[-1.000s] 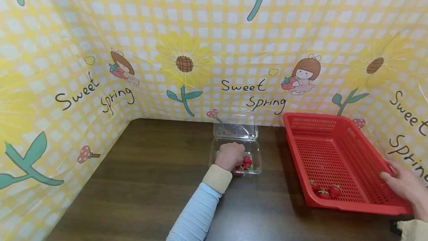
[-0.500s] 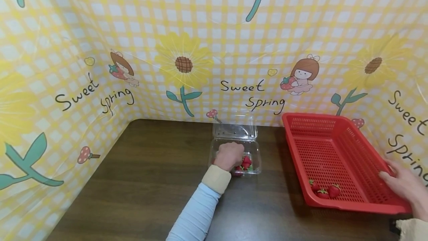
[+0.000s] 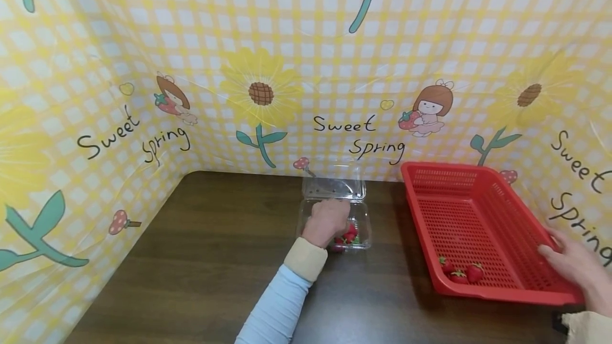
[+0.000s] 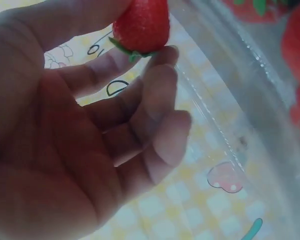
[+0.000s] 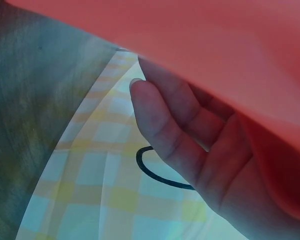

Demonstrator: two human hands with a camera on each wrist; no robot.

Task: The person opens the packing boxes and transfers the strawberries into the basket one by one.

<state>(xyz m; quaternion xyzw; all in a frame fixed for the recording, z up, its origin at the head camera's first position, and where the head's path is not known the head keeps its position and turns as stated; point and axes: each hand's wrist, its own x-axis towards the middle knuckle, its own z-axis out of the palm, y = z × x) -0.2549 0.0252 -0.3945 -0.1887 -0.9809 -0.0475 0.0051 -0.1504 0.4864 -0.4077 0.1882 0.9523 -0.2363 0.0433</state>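
Observation:
My left hand is over the clear plastic clamshell box, whose lid stands raised at the back. In the left wrist view, thumb and fingers pinch a strawberry, its green leaves turned downward. More strawberries lie in the box beside the hand. At the right, my right hand grips the side rim of a red plastic basket, thumb over the edge. The right wrist view shows its curled fingers under the rim. Several strawberries lie in the basket's near left corner.
A dark wooden table carries the box and the basket. Yellow checked cloth with flower prints hangs behind and at both sides, close to the box lid and the basket's far end.
The left hand has shifted very slightly within the box, while the whole view has drifted a little. The right hand keeps its grip on the basket, which looks unmoved.

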